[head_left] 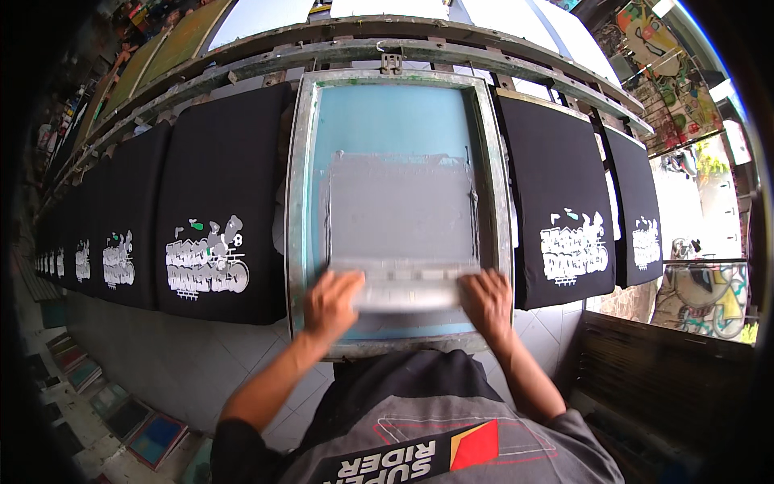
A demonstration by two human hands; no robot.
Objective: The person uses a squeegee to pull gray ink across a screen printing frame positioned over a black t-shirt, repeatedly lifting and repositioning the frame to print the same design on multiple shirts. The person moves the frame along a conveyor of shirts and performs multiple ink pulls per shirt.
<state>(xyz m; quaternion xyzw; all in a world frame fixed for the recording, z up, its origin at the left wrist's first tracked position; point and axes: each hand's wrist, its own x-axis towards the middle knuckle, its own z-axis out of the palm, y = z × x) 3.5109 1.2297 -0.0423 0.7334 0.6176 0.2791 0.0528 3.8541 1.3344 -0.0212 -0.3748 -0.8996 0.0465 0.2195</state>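
A screen printing frame [302,161] with a metal border lies in front of me, its mesh blue with a broad patch of grey ink [399,206] in the middle. Across the near part of that patch lies a wide squeegee [409,289], pale and blurred by motion. My left hand [332,305] grips its left end and my right hand [488,302] its right end, fingers closed over it. Whatever lies under the screen is hidden.
Black shirts with white and grey prints lie in a row: one shirt [222,177] left of the frame, another [556,185] to its right. Behind runs a metal rail [266,56] with a hinge clamp [391,63]. Several screens [157,440] stand on the floor at lower left.
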